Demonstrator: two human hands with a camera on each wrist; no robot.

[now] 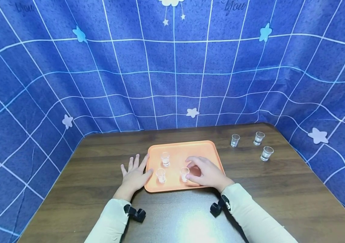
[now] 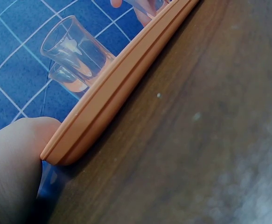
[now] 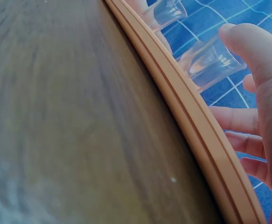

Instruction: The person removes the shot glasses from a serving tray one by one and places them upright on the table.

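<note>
An orange tray [image 1: 187,152] lies on the table with three small clear shot glasses on it. My right hand [image 1: 207,172] is over the tray's right half, its thumb and index finger pinching the front right shot glass [image 1: 184,174] near the rim. In the right wrist view the thumb [image 3: 247,42] lies at that glass's rim, and the other fingers are bent beyond it. The left hand [image 1: 134,177] rests with fingers spread at the tray's left side, thumb against its edge. Near it stand the front left shot glass [image 1: 161,176] and the rear shot glass [image 1: 165,159].
Three more shot glasses stand on the table right of the tray: one nearer the tray [image 1: 234,140], one farther back [image 1: 258,138] and one in front [image 1: 266,153]. A blue curtain [image 1: 172,81] with white lines hangs around the brown wooden table [image 1: 99,175].
</note>
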